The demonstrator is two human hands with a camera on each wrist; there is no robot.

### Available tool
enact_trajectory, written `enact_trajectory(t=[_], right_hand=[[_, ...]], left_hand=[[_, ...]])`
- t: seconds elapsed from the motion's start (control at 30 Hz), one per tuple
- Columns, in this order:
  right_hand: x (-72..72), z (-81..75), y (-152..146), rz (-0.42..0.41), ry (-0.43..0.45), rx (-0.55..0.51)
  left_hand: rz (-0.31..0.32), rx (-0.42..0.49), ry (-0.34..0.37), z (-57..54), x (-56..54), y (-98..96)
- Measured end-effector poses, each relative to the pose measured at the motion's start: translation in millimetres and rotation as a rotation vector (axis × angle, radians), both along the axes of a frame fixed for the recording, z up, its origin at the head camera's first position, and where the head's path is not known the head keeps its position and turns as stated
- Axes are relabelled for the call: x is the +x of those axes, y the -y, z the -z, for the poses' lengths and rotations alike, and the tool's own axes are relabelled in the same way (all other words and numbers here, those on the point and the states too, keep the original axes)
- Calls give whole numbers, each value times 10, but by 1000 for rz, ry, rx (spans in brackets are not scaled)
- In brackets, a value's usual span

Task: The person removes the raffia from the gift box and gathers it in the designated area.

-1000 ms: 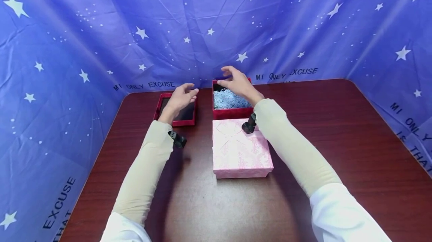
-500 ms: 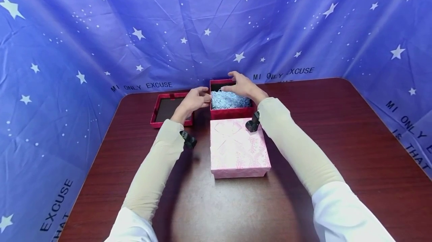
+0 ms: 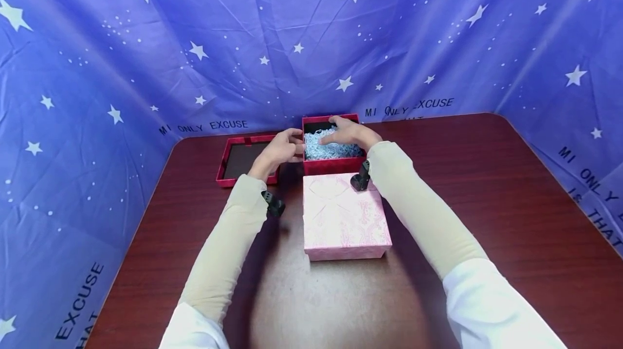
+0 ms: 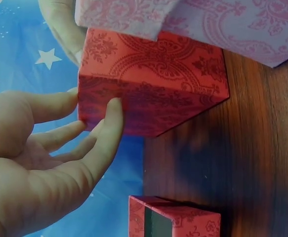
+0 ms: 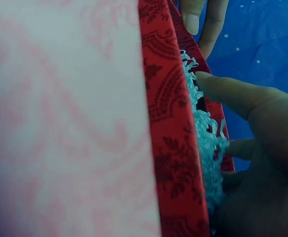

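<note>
A red patterned box [image 3: 333,166] stands lidless at the back of the table with light blue shredded paper [image 3: 315,150] in it. My left hand [image 3: 279,151] is at the box's left side; in the left wrist view its loosely spread fingers [image 4: 115,116] touch the box wall. Over the box is my right hand [image 3: 355,133], thumb and fingers apart, reaching down to the shredded paper. The right wrist view shows its thumb [image 5: 232,94] at the paper [image 5: 208,143], the other fingertips partly hidden.
A pink patterned box [image 3: 345,213] with its lid on stands just in front of the red box. The red lid [image 3: 226,181] lies inside-up to the left, partly behind my left hand. A blue starry curtain [image 3: 272,84] hangs close behind the table.
My left hand has moved right, from above the red lid to the red box's side. My right hand has come down into the red box onto the shredded paper.
</note>
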State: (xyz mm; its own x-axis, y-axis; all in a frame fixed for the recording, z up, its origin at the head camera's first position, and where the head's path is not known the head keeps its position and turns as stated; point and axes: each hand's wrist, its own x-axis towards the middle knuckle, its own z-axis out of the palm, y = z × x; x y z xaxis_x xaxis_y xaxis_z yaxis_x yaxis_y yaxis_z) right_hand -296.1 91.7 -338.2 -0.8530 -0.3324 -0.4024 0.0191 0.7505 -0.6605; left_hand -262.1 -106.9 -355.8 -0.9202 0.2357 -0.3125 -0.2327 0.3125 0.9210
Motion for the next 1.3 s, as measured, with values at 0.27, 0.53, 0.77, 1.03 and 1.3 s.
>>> enact_trajectory(t=[0.27, 0.53, 0.77, 1.03, 1.3], right_hand=[[-21, 58, 16, -52, 177, 23], [-42, 95, -17, -119, 254, -14], [-55, 127, -5, -158, 188, 5], [-35, 39, 33, -152, 22, 101], [-11, -94, -2, -70, -77, 109]], left_hand=[[9, 33, 27, 6, -1, 26], [-11, 83, 19, 34, 2, 35], [-9, 101, 18, 56, 11, 46], [-7, 116, 21, 70, 10, 58], [-3, 114, 32, 74, 15, 68]])
